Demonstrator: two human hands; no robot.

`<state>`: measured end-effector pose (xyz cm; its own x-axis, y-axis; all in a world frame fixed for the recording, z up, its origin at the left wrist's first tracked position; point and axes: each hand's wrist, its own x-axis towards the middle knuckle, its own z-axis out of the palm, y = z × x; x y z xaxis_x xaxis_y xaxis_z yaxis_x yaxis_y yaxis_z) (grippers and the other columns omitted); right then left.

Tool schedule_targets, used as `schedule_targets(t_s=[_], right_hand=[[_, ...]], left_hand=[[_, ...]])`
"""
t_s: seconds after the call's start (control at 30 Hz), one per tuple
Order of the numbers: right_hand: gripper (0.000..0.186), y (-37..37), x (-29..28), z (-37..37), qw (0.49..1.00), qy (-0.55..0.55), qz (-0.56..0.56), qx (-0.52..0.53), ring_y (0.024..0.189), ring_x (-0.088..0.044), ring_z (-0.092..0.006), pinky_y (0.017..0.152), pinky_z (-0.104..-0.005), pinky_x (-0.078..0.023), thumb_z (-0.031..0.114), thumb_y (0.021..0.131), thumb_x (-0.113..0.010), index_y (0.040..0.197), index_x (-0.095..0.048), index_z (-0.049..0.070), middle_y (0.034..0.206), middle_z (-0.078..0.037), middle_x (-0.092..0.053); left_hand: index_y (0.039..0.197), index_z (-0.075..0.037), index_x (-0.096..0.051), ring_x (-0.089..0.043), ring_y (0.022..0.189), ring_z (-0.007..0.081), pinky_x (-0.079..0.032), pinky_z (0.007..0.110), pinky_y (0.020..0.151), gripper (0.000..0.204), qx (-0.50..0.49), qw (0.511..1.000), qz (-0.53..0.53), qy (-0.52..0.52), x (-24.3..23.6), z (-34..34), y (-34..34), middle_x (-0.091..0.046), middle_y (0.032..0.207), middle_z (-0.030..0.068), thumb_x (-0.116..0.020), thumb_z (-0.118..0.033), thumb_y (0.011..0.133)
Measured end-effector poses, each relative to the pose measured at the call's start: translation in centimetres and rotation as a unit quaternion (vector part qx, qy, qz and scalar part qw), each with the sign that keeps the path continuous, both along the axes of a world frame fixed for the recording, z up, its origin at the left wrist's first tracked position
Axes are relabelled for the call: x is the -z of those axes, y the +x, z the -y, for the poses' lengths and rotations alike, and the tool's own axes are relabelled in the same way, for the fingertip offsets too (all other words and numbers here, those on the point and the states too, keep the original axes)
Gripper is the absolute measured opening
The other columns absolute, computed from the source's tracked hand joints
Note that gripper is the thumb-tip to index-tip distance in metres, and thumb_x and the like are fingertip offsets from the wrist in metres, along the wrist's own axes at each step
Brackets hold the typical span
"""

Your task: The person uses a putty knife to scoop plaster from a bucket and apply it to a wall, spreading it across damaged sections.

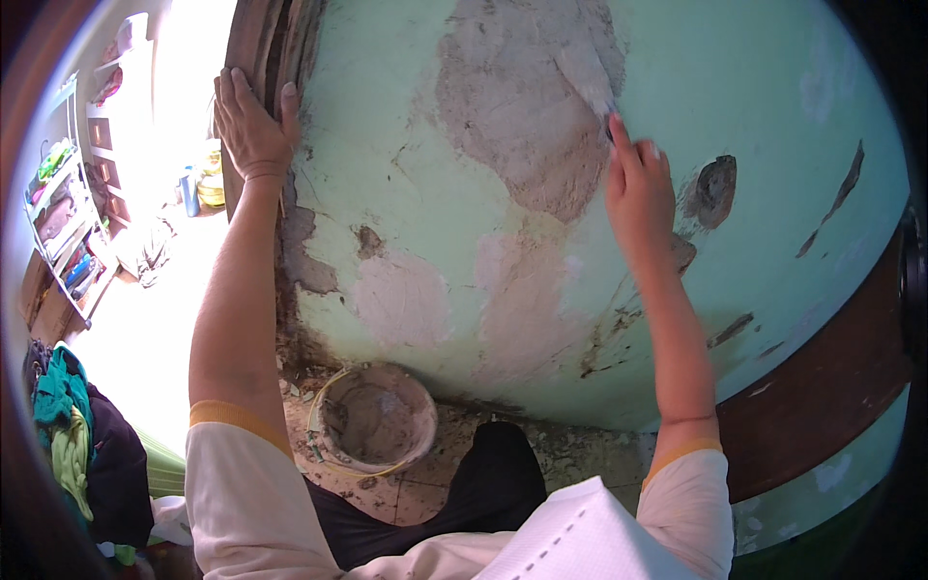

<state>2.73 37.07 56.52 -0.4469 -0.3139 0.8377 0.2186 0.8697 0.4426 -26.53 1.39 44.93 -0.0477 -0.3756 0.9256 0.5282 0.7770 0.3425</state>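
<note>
Contact is at the wall (773, 116): the right hand (638, 188) lies flat against the pale green paint, fingers together and pointing up, with the fingertips at the lower right edge of the large bare plaster patch (527, 106). The patch runs up and to the left from that hand, its long axis roughly vertical, so the right hand is plainly the nearer one. Whether a small tool sits under the fingers cannot be told; something dark shows at the fingertip, too small to judge.

The left hand (253, 121) is well apart, spread open and pressed on the brown wall edge (266, 39) at the corner, holding nothing visible.

Below, between the two forearms, a round bucket (375, 418) stands on the floor (580, 449) close against the wall base, caked inside with grey material. It lies straight down from both hands, somewhat nearer the left arm. A dark knee partly covers the floor beside it.

Two lighter filled areas (401, 300) sit low on the wall between patch and bucket. A dark gouge (713, 188) lies just right of the right hand.

The doorway at left is washed out by light. Shelves (63, 213) and the clothing pile (68, 425) beyond are bent and indistinct at the rim.
</note>
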Motion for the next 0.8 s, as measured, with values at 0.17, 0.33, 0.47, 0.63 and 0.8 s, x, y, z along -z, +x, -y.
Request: schedule_targets(t_s=[0.17,0.33,0.47,0.63,0.8], right_hand=[[0.054,0.4,-0.7,1.2,0.998,0.014,-0.034,-0.052,0.087,-0.056,-0.0309,0.071,-0.0422,-0.055,0.008,0.092,-0.064,0.143,-0.056,0.024,0.099,-0.009,-0.056],[0.053,-3.5,-2.3,3.1,0.998,0.033,-0.043,-0.033,0.087,-0.056,-0.0311,0.071,-0.0421,-0.055,0.007,0.092,-0.064,0.142,-0.056,0.022,0.096,-0.010,-0.055],[0.052,0.6,2.3,-1.0,1.000,-0.001,-0.015,-0.013,0.088,-0.057,-0.0308,0.071,-0.0424,-0.055,0.008,0.092,-0.064,0.141,-0.057,0.022,0.094,-0.010,-0.055],[0.051,1.9,-1.4,-0.2,0.998,0.024,-0.055,-0.032,0.089,-0.057,-0.0308,0.073,-0.0431,-0.055,0.008,0.093,-0.063,0.142,-0.056,0.020,0.096,-0.010,-0.056],[0.052,-1.6,-6.1,0.8,0.997,0.023,-0.073,-0.010,0.091,-0.057,-0.0308,0.075,-0.0431,-0.054,0.006,0.093,-0.062,0.143,-0.055,0.020,0.098,-0.010,-0.057]], left_hand=[[0.145,0.008,-0.036,-0.034,0.142,0.0430,-0.026,0.054,0.118,0.079,-0.001,1.000,0.006,-0.002,0.0,-0.3,-0.1,-0.040,0.149,0.0270,-0.057,-0.050,0.095],[0.145,0.008,-0.036,-0.034,0.142,0.0433,-0.026,0.054,0.119,0.079,-0.012,1.000,0.025,0.003,0.1,0.1,0.0,-0.039,0.149,0.0263,-0.058,-0.050,0.095],[0.145,0.008,-0.036,-0.035,0.142,0.0442,-0.027,0.053,0.118,0.079,-0.009,1.000,0.012,-0.001,0.0,0.0,-0.1,-0.039,0.149,0.0267,-0.058,-0.049,0.095],[0.144,0.009,-0.037,-0.035,0.141,0.0445,-0.027,0.053,0.118,0.078,-0.009,1.000,0.008,-0.004,0.1,-0.2,0.1,-0.039,0.149,0.0280,-0.057,-0.049,0.096],[0.145,0.009,-0.036,-0.035,0.141,0.0450,-0.027,0.053,0.118,0.079,-0.008,1.000,-0.007,0.002,-0.6,-0.6,-0.9,-0.039,0.149,0.0284,-0.057,-0.049,0.096]])
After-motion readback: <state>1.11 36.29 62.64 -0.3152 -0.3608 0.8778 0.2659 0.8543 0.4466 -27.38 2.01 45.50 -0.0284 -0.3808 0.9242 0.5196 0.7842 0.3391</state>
